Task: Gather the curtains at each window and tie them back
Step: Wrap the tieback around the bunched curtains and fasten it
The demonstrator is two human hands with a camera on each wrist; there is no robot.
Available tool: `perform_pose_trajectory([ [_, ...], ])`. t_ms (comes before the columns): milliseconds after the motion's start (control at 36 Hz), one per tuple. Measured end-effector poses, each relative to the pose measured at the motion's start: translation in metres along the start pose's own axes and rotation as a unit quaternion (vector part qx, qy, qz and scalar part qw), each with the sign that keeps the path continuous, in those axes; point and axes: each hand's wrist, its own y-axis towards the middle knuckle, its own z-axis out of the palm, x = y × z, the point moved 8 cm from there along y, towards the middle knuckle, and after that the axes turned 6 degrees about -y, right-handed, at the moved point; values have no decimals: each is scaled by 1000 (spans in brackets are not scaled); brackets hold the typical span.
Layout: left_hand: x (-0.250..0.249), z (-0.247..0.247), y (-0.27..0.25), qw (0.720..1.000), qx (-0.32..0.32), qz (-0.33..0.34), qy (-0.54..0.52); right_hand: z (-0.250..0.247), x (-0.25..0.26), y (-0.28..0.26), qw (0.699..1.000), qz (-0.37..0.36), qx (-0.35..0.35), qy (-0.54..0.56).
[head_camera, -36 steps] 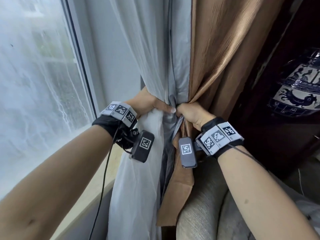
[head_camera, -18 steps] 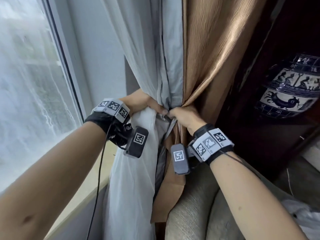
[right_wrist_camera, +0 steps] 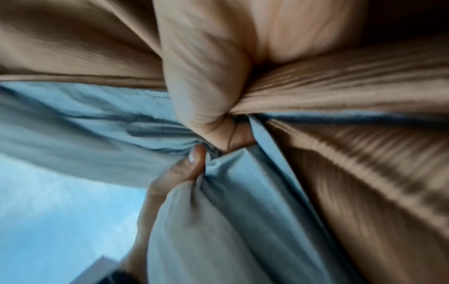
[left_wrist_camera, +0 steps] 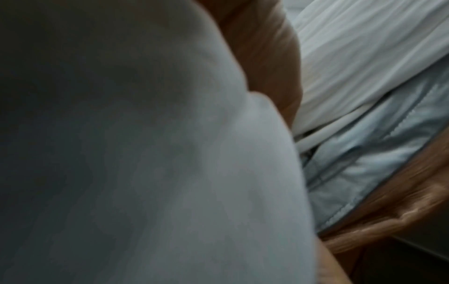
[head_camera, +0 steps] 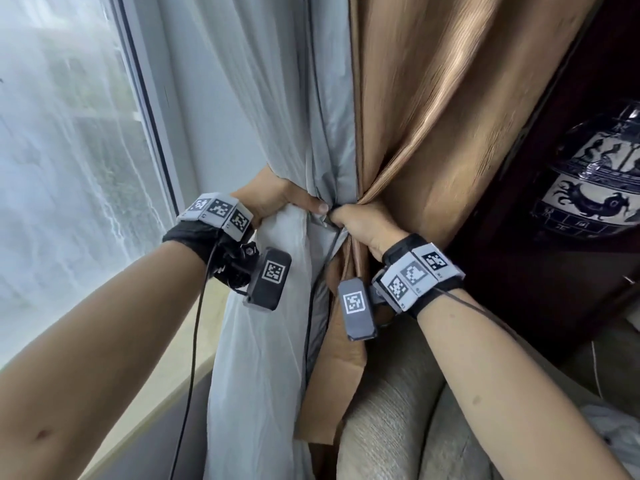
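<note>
A person's left hand (head_camera: 273,199) and right hand (head_camera: 360,226) meet at the waist of two drapes beside a window (head_camera: 69,168), thumbs nearly touching. The left hand's fingers wrap round the pale grey sheer curtain (head_camera: 263,358); the right hand is clenched on the bronze curtain (head_camera: 433,116) and its grey lining, pulling the folds into a tight bunch between them. Below the grip both fabrics hang loose against a beige sofa arm (head_camera: 391,427). A blue-and-white painted vase (head_camera: 595,181) stands in the dark cabinet at right.
</note>
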Motion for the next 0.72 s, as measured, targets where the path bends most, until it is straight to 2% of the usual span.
perform_pose_trajectory([
  [111, 2, -9, 3, 997, -68, 20, -27, 0, 0, -2, 999, -7, -29, -16],
  [194, 1, -4, 4, 995, -86, 32, -36, -15, -6, -2, 992, -18, -105, -62],
  [278, -1, 4, 8, 996, -69, 31, -35, -32, 0, -10, 960, -65, -214, -167],
  [306, -2, 9, 8, 998, -55, 26, -28, -39, 1, -16, 943, -49, -250, -214],
  [361, -4, 16, 9, 1000, -18, 13, -13, -51, -12, -19, 917, 32, -308, -251],
  [417, -4, 22, 8, 1000, 28, -12, -5, -51, -27, -15, 938, 90, -273, -192],
  [500, -5, 29, 4, 996, 81, -34, -18, -46, -34, -7, 979, 87, -183, -31],
  [583, -4, 29, 3, 996, 79, -24, -26, -42, -26, -14, 990, 65, -119, 31],
  [722, -2, 28, 1, 996, 82, -12, -36, -34, -21, -13, 992, 33, -110, 50],
])
